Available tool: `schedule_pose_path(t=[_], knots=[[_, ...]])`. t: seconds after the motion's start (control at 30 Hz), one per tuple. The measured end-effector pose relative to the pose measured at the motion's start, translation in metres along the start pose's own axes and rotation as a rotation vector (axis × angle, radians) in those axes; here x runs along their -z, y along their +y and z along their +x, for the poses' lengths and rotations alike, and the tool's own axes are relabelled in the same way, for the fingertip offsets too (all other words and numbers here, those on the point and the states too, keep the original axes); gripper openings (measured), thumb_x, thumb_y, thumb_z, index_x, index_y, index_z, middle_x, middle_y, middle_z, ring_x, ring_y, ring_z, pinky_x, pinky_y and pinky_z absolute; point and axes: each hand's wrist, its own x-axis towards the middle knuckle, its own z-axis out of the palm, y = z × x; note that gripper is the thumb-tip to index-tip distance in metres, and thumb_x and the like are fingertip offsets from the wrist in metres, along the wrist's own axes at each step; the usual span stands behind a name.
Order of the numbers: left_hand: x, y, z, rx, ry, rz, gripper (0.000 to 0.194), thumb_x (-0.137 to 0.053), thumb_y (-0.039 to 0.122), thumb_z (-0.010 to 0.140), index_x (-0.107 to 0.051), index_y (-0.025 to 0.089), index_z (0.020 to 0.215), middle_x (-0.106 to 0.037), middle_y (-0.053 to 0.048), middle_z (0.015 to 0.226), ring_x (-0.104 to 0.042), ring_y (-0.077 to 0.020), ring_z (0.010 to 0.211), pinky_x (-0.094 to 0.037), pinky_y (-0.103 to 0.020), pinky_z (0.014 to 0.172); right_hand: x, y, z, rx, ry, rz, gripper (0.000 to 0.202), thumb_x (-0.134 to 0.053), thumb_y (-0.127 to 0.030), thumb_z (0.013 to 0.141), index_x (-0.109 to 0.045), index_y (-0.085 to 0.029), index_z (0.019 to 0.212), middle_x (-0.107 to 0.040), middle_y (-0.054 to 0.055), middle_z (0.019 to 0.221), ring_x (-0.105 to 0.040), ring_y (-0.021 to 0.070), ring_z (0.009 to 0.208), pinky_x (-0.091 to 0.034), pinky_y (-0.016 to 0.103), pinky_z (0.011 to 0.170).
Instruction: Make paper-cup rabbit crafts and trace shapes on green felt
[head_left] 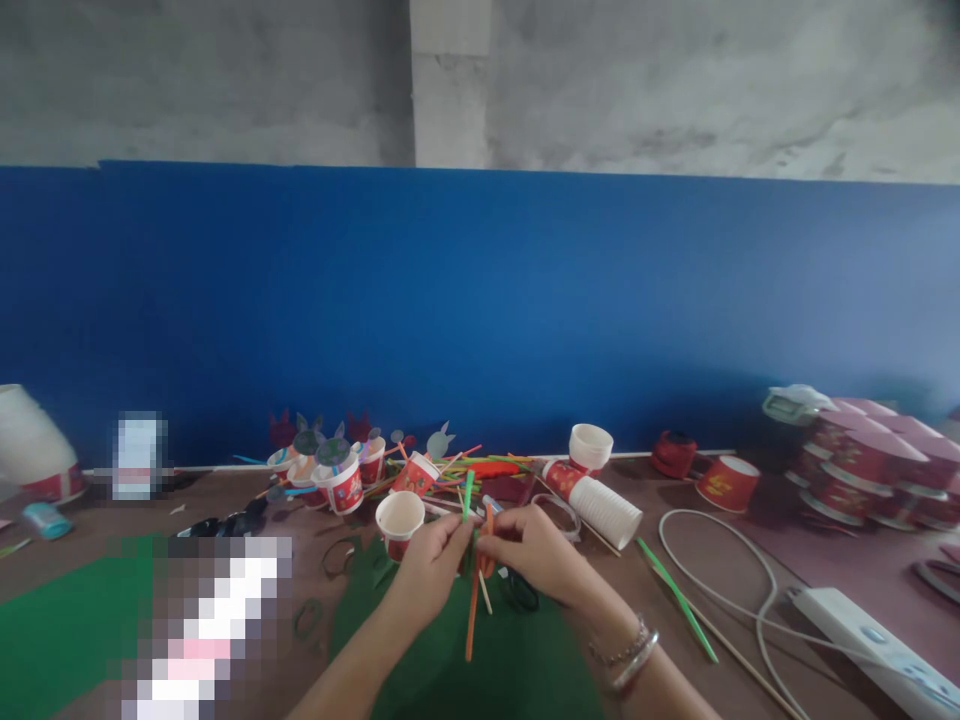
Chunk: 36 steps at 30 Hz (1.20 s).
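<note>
L hand (429, 572) has its thumb & fingertips pinched tight on a green stick (469, 493), which pokes up. R hand (538, 552) is right beside it, fingertips pinched on an orange stick (490, 517). Both sticks are btwn the hands, over a green sheet (480, 675). The fingers hide the mid bits, so can't tell if the orange pc hanging below (472, 625) is the same stick. A thin pale stick (486, 594) pokes out under the fingers too. Black loops (523, 590) near the R hand are partly hidden, hard to make out. R wrist has shiny bracelets (636, 660).

Just past the L hand, a white-rimmed cup (400, 516) is partly covered by that hand. Behind, a pile of colored sticks (499, 467) is all jumbled; can't count 'em. Cups w/ round tops (340, 480) overlap, so some are half hidden. The stack of white cups (609, 512) lies on its side.

Far L, a big white & red thing (34, 450) is cut off by the edge, & so is another green sheet (67, 630). Blocky blur (206, 640) covers stuff nearby. Red cup (727, 485) on the R has yellow marks, too fuzzy to read. Red tubs (862, 460) are smeary; power strip (885, 640) runs off the edge.
</note>
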Motion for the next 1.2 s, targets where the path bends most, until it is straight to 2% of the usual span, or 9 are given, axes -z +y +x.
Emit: schedule_pose_path(t=[0.1,0.2,0.3,0.37,0.57,0.73,0.9,1.07,1.2], knots=[[-0.002,-0.001,0.000,0.014,-0.039,-0.020,0.040,-0.047,0.051,0.083,-0.063,0.014,0.076,-0.050,0.003,0.057,-0.047,-0.0118,0.053,-0.039,-0.022,0.050,-0.005,-0.004,-0.002,0.004,-0.017,-0.080,0.021,-0.060,-0.027,0.072,-0.063,-0.014,0.055,-0.053,-0.003,0.050,-0.042,0.0097,0.051,-0.030,0.021,0.048],[-0.002,0.001,0.000,0.056,0.006,-0.099,0.041,-0.052,0.052,0.080,-0.066,0.015,0.089,-0.054,0.003,0.061,-0.051,-0.0131,0.058,-0.044,-0.024,0.055,-0.003,-0.003,-0.001,0.002,0.052,-0.105,0.024,-0.058,-0.027,0.074,-0.062,-0.013,0.056,-0.051,-0.003,0.050,-0.040,0.0092,0.050,-0.029,0.021,0.048],[0.000,0.005,0.000,0.151,0.053,-0.244,0.049,-0.060,0.056,0.072,-0.065,0.016,0.101,-0.055,0.004,0.061,-0.051,-0.0123,0.055,-0.047,-0.026,0.059,0.001,-0.001,0.001,0.003,0.100,-0.033,0.025,-0.058,-0.032,0.075,-0.064,-0.012,0.061,-0.052,-0.003,0.052,-0.040,0.0090,0.051,-0.030,0.021,0.048],[0.002,0.008,0.001,0.217,0.023,-0.325,0.054,-0.063,0.057,0.069,-0.064,0.015,0.103,-0.058,0.003,0.062,-0.053,-0.0124,0.054,-0.048,-0.028,0.061,0.004,0.000,0.002,-0.023,0.102,0.064,0.027,-0.060,-0.037,0.075,-0.064,-0.012,0.063,-0.053,-0.003,0.052,-0.040,0.0089,0.050,-0.030,0.021,0.048],[0.004,0.007,0.000,0.191,-0.106,-0.297,0.043,-0.066,0.052,0.070,-0.067,0.013,0.088,-0.068,-0.005,0.075,-0.062,-0.0176,0.070,-0.047,-0.028,0.069,0.008,0.001,0.004,-0.075,0.150,0.295,0.033,-0.064,-0.045,0.072,-0.065,-0.013,0.068,-0.060,0.000,0.056,-0.043,0.0082,0.048,-0.031,0.020,0.046],[-0.001,-0.001,0.000,0.115,-0.122,-0.196,0.044,-0.056,0.054,0.078,-0.066,0.012,0.084,-0.068,-0.006,0.072,-0.061,-0.0178,0.068,-0.047,-0.029,0.067,0.001,0.002,0.005,-0.024,0.141,0.138,0.026,-0.063,-0.038,0.073,-0.068,-0.013,0.069,-0.061,0.001,0.057,-0.050,0.0118,0.053,-0.038,0.022,0.051],[-0.006,0.001,-0.005,0.134,-0.221,-0.189,0.040,-0.054,0.052,0.080,-0.065,0.014,0.087,-0.068,-0.005,0.071,-0.064,-0.0182,0.064,-0.047,-0.029,0.063,-0.005,-0.003,0.003,0.065,0.147,0.030,0.016,-0.061,-0.026,0.072,-0.070,-0.014,0.066,-0.062,0.002,0.067,-0.053,0.0137,0.063,-0.041,0.023,0.057],[0.001,0.007,-0.008,0.192,-0.329,-0.176,0.042,-0.054,0.054,0.079,-0.066,0.015,0.088,-0.069,-0.004,0.065,-0.064,-0.0178,0.061,-0.045,-0.026,0.058,-0.006,-0.004,0.001,-0.101,-0.030,0.217,0.019,-0.063,-0.032,0.072,-0.068,-0.014,0.072,-0.058,-0.002,0.054,-0.050,0.0095,0.047,-0.038,0.020,0.045],[0.004,0.007,-0.007,0.216,-0.365,-0.166,0.041,-0.055,0.053,0.078,-0.067,0.015,0.087,-0.068,-0.004,0.064,-0.064,-0.0167,0.059,-0.044,-0.024,0.056,-0.010,-0.001,0.001,-0.139,0.018,0.245,0.015,-0.067,-0.030,0.068,-0.064,-0.015,0.068,-0.054,-0.005,0.047,-0.047,0.0081,0.041,-0.036,0.019,0.040]])
